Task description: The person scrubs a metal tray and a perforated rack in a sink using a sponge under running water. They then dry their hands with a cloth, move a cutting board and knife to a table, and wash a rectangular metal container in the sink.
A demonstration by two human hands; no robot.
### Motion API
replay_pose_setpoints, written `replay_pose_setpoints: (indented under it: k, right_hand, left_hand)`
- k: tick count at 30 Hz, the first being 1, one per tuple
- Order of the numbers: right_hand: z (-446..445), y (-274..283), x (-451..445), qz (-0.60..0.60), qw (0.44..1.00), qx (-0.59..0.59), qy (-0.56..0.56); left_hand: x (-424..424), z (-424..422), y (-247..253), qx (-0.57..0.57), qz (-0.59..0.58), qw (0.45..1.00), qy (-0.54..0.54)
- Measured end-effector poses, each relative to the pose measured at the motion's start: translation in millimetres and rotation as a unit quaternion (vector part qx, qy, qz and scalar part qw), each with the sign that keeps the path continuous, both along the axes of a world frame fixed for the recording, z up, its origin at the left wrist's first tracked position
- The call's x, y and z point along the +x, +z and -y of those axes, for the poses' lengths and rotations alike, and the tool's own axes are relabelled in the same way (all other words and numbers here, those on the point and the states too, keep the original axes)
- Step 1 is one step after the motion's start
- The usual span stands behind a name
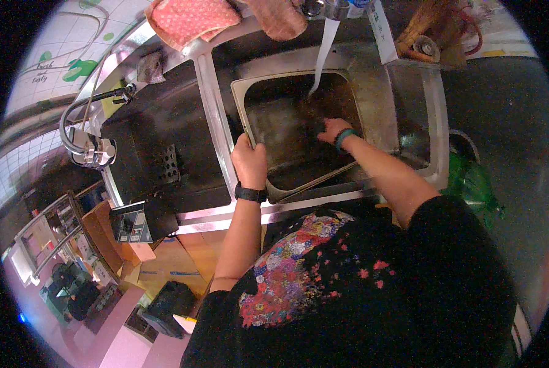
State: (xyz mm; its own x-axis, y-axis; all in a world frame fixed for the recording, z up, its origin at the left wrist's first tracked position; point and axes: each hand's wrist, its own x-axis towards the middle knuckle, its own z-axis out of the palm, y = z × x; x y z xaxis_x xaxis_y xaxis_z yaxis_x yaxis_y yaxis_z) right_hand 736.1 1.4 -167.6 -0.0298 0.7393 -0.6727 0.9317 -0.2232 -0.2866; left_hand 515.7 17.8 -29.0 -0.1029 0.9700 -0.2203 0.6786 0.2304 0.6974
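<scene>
A deep rectangular metal pan (238,94) with a pale flat rim lies tilted in a steel sink basin. My left hand (250,161), with a black watch at the wrist, grips the pan's left rim, thumb on top. Inside the pan, near its right side, is my right hand (335,132), with a teal band at the wrist; its fingers are blurred, and whether they hold anything is not clear. A stream of water (324,55) runs from the faucet (336,9) into the pan, above my right hand.
A second basin (182,115) lies left, with a perforated metal piece (169,163) in it. Pink cloth (194,20) and brown cloth (277,18) lie on the back ledge. A white box (382,32) and a straw brush (421,23) stand back right; a green plastic bag (472,188) is at right.
</scene>
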Motion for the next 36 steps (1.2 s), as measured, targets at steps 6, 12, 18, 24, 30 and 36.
replay_pose_setpoints:
  k: [6, 12, 18, 24, 30, 36]
  right_hand:
    - [22, -60, 82, -0.022, 0.903, 0.343, -0.257]
    - [-2, -98, 62, -0.374, 0.816, 0.083, -0.432]
    - [-45, -119, 32, -0.394, 0.859, 0.275, -0.178]
    - [-65, -74, 20, -0.257, 0.825, 0.491, 0.107]
    - [-77, -52, 27, -0.481, 0.838, 0.245, -0.076]
    - [-66, -32, 34, -0.643, 0.734, 0.0, -0.219]
  left_hand:
    - [10, -4, 5, 0.018, 0.064, 0.998, -0.012]
    - [19, -1, 61, 0.122, -0.071, 0.985, -0.103]
    - [25, 16, 99, 0.248, -0.163, 0.937, -0.184]
    - [22, 36, 122, 0.303, -0.216, 0.9, -0.227]
    - [35, 41, 135, 0.295, -0.168, 0.899, -0.275]
    - [41, 42, 137, 0.284, -0.149, 0.909, -0.268]
